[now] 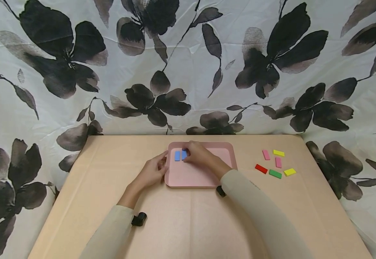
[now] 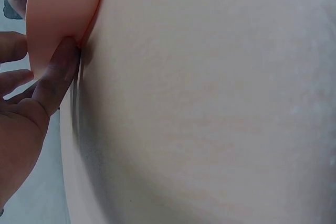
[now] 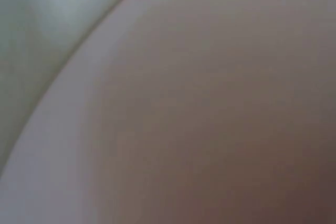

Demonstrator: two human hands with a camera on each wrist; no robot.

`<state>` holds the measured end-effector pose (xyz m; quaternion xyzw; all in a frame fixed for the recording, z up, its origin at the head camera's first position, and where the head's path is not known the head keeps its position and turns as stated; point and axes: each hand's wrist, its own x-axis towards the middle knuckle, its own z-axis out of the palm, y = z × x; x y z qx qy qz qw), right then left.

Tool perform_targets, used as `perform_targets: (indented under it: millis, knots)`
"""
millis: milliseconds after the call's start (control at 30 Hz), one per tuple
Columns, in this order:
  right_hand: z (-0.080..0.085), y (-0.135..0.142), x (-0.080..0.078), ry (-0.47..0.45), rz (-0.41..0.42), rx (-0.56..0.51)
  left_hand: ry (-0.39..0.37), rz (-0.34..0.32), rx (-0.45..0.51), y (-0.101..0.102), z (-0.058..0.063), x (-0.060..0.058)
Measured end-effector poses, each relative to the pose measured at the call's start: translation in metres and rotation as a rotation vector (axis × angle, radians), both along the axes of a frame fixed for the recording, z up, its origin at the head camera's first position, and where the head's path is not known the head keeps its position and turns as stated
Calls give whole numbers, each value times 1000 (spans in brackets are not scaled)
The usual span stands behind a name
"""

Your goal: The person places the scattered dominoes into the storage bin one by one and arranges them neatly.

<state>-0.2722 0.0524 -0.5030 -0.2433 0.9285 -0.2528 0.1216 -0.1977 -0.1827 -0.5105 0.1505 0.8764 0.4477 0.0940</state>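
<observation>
A pink tray [image 1: 201, 180] lies on the table, with a blue block [image 1: 177, 155] flat near its left side. Close beside that one is a second blue block [image 1: 184, 155], its upper end partly covered by the fingertips of my right hand [image 1: 199, 154], which pinch it. At the tray's left edge, my left hand [image 1: 152, 171] holds the side between thumb and fingers. The left wrist view shows the thumb [image 2: 60, 66] against the tray's outer wall [image 2: 65, 9], other fingers near the rim. Only a blurred pale surface fills the right wrist view; no block shows there.
Right of the tray lie several loose blocks: pink [image 1: 278, 162], yellow [image 1: 289, 172], red [image 1: 261, 169] and green [image 1: 275, 173]. The beige table [image 1: 188, 223] ends at a floral cloth [image 1: 188, 64] behind. Both forearms reach in from the front.
</observation>
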Motion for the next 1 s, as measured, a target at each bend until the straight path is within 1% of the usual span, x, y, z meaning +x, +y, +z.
perform_targets:
  millis: [233, 500, 633, 1000]
  knots:
    - [-6, -3, 0, -33, -28, -54, 4, 5, -5, 1, 0, -1]
    - [-9, -5, 0, -52, -43, -45, -12, 8, -1, 1, 1, -3]
    - [-10, -5, 0, -46, -51, -48, -16, 10, -4, 2, 1, -4]
    - [-11, -2, -5, -26, -33, -60, -4, 14, -9, 5, 1, -9]
